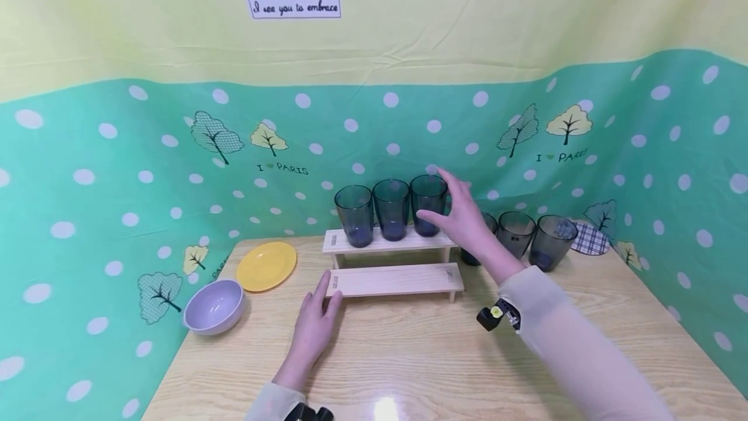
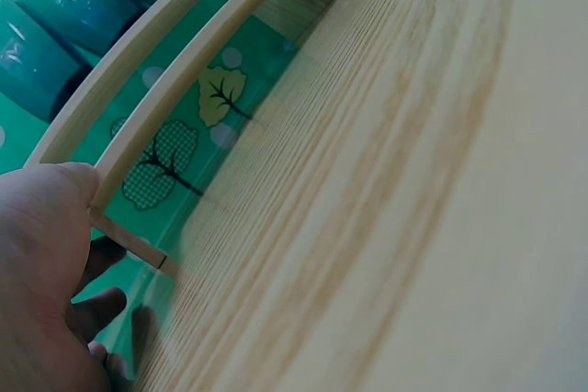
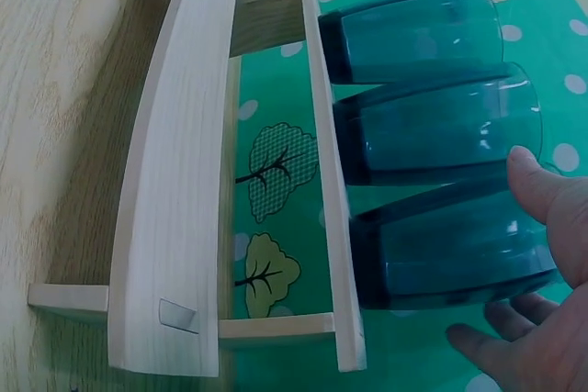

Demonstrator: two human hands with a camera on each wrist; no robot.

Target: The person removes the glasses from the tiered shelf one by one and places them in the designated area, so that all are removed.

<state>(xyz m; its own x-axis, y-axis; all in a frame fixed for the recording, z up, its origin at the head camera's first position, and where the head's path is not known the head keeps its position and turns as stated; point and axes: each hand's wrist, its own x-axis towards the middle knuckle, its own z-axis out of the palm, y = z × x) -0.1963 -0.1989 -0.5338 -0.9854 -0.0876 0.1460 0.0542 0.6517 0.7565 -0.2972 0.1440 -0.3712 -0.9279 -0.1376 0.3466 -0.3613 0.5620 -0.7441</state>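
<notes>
A two-step wooden shelf (image 1: pixel 397 280) stands on the table, with three dark blue-green glasses in a row on its upper step: a left glass (image 1: pixel 354 216), a middle glass (image 1: pixel 391 210) and a right glass (image 1: pixel 428 203). My right hand (image 1: pixel 458 213) is around the right glass, thumb at its near side close to the rim and fingers spread on the other side. In the right wrist view those fingers stand apart from the glass wall. My left hand (image 1: pixel 314 323) holds the left end of the lower step, thumb on its front corner (image 2: pixel 78 176).
Right of the shelf stand more dark glasses (image 1: pixel 552 242), one partly hidden by my right arm. A checked round mat (image 1: pixel 590 239) lies behind them. To the left are a yellow plate (image 1: pixel 267 266) and a lilac bowl (image 1: pixel 214 307). A green patterned cloth (image 1: pixel 146 167) hangs behind the table.
</notes>
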